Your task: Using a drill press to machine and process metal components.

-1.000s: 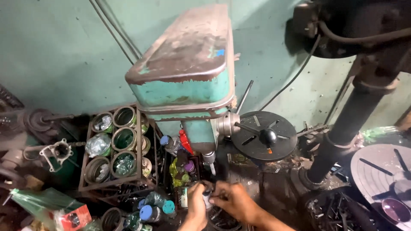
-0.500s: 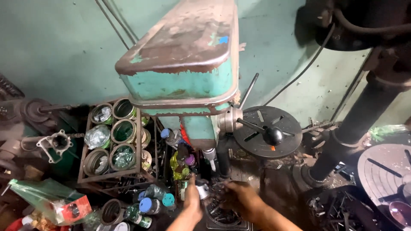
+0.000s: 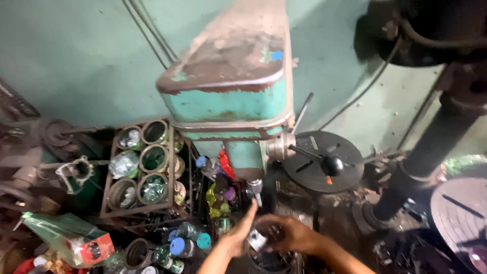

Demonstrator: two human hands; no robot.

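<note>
Head view: under the drill (image 3: pixel 253 189), my left hand (image 3: pixel 238 234) lies open-fingered against a metal part (image 3: pixel 257 238), steadying it. My right hand (image 3: pixel 294 235) curls around its other side, keeping it centred beneath the drill.

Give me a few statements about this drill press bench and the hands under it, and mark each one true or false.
1. Both hands, left hand and right hand, meet at a small shiny metal part under the chuck. True.
2. The drill press head is painted bright red. False: it is worn green with rust.
3. A rack of round tins stands to the left of the press. True.
4. The feed handle's black knob is on the left side of the press. False: it sticks out on the right.
</note>
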